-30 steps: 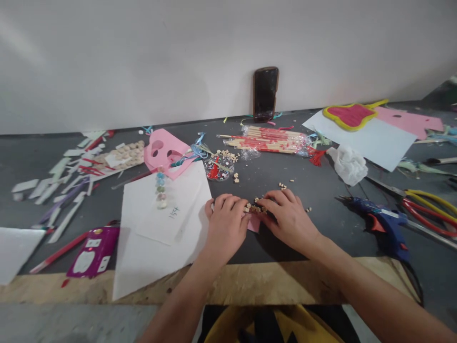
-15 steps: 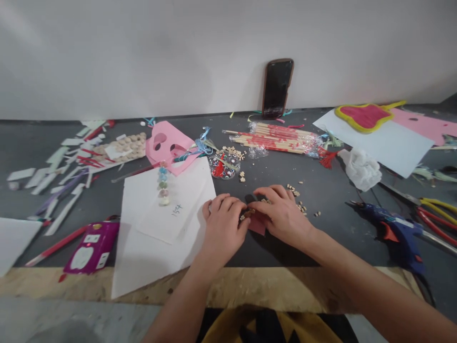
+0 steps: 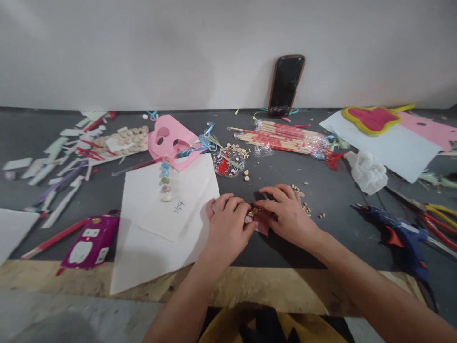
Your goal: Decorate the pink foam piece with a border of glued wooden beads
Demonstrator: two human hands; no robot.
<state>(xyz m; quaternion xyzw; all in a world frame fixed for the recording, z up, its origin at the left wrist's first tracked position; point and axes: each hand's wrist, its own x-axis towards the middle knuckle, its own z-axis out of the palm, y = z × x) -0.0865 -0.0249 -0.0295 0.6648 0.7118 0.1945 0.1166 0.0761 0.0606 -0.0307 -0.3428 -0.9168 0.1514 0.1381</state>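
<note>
My left hand (image 3: pixel 228 228) and my right hand (image 3: pixel 285 214) meet over a small pink paper piece (image 3: pixel 263 227) on the dark table (image 3: pixel 321 238) near its front edge. Fingers of both hands are curled and pinch around a cluster of small wooden beads (image 3: pixel 253 212) on the pink piece. More loose wooden beads (image 3: pixel 303 200) lie scattered just right of my right hand. A white paper sheet (image 3: pixel 157 228) lies under and left of my left hand.
A phone (image 3: pixel 285 85) leans on the wall. Bagged sticks (image 3: pixel 282 138), a googly-eye dish (image 3: pixel 228 164), a pink mask (image 3: pixel 167 140), crumpled tissue (image 3: pixel 367 171), a blue glue gun (image 3: pixel 396 233), pliers (image 3: pixel 439 216), a purple packet (image 3: pixel 89 243) and paper scraps (image 3: pixel 64 166) surround.
Both hands stayed together on the pink piece and beads, fingers closing tighter around the cluster. The camera turned left, so everything sits further right in view.
</note>
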